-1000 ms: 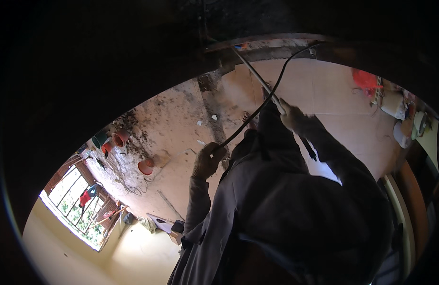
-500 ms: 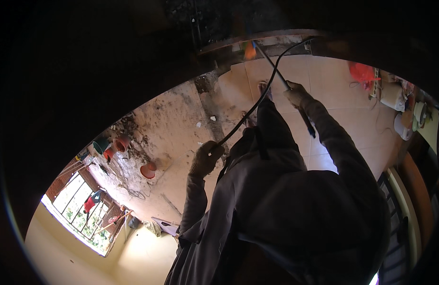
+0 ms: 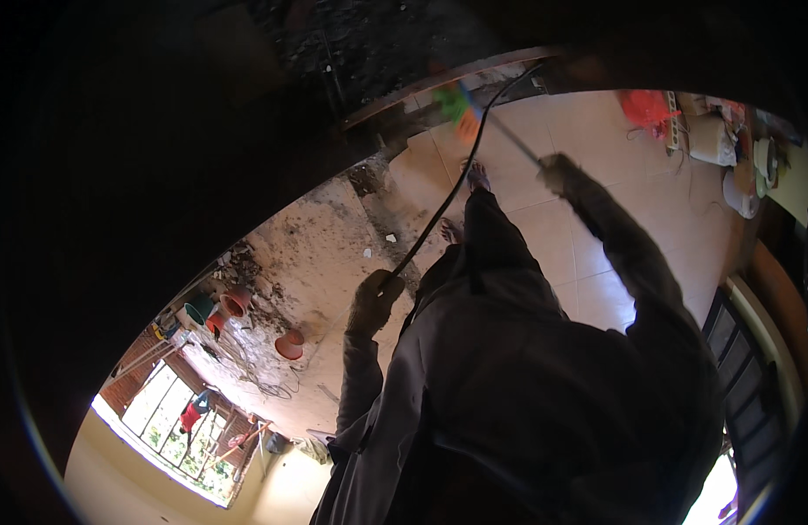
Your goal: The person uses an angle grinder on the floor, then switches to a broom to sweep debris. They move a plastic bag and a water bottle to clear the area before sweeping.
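My left hand (image 3: 370, 304) is closed around a black cable (image 3: 445, 203). From there the cable curves up past my feet to the dark edge at the top. My right hand (image 3: 563, 175) is wrapped round the grey handle of a long-handled brush (image 3: 516, 140). The brush head, smeared by motion, shows green, blue and orange bristles. It sits beyond my feet, beside a ledge (image 3: 369, 114), and the cable crosses in front of the brush. Whether the bristles touch the ledge I cannot tell.
Dirt and white chips lie on the tiled floor (image 3: 500, 210). Several pots, including a green pot (image 3: 200, 308) and an orange pot (image 3: 289, 344), stand to the left near a window (image 3: 172, 420). A red plastic bag (image 3: 646, 112) and white containers (image 3: 712, 140) are at the far right.
The brush head has come nearer my feet, so its green part now shows. My right hand has shifted slightly right with the handle. The left hand keeps its hold on the cable.
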### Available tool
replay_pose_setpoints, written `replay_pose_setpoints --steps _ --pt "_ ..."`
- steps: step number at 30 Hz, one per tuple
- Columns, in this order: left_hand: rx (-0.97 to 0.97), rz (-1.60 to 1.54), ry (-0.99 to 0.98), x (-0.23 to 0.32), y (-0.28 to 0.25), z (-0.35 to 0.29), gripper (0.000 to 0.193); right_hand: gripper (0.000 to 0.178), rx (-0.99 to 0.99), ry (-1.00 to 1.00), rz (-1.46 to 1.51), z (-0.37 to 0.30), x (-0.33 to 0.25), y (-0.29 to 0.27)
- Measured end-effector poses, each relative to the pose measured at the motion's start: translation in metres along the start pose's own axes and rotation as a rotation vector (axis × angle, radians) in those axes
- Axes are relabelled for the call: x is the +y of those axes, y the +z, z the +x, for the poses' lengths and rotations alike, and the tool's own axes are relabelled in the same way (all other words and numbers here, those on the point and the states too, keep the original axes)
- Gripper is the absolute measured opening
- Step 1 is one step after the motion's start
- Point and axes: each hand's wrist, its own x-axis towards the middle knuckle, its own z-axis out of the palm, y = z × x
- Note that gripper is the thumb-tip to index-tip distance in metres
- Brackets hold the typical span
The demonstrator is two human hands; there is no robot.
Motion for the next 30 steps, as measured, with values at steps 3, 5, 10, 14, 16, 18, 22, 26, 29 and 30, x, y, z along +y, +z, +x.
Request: replay_pose_setpoints --steps 3,5,10,14,16,18,22,26,29,30 --pt "0.015 -0.057 0.111 0.002 0.000 -0.002 0.030 0.033 0.512 -0.273 -0.384 -0.004 0.014 -0.020" --pt "0.040 -0.047 0.172 0.003 0.001 -0.004 0.029 0.042 0.371 -0.201 -0.476 -0.040 0.027 -0.010" --pt "0.024 -0.089 0.148 -0.001 -0.001 -0.012 0.026 0.063 0.308 -0.008 -0.312 -0.169 0.078 0.040" --pt "0.059 -0.086 0.271 -0.010 -0.001 -0.020 0.023 0.060 0.322 0.008 -0.176 -0.217 0.108 0.071" --pt "0.041 -0.123 0.281 -0.014 -0.002 -0.022 0.023 0.057 0.332 0.112 -0.066 -0.209 0.109 0.082" --pt "0.011 -0.145 0.265 -0.017 -0.007 -0.024 0.022 0.053 0.310 0.105 0.101 -0.190 0.098 0.100" --pt "-0.067 -0.113 0.420 -0.027 -0.013 -0.025 0.028 0.041 0.099 0.138 0.124 -0.123 0.044 0.153" --pt "-0.187 -0.332 0.538 -0.056 -0.012 -0.019 0.028 0.044 -0.027 0.035 -0.034 -0.160 0.037 0.204" --pt "-0.255 -0.379 0.588 -0.086 -0.004 -0.014 0.031 0.055 0.019 0.052 0.127 -0.244 0.067 0.231" --pt "-0.246 -0.404 0.583 -0.098 -0.004 -0.015 0.032 0.060 0.054 0.076 0.216 -0.271 0.079 0.236"
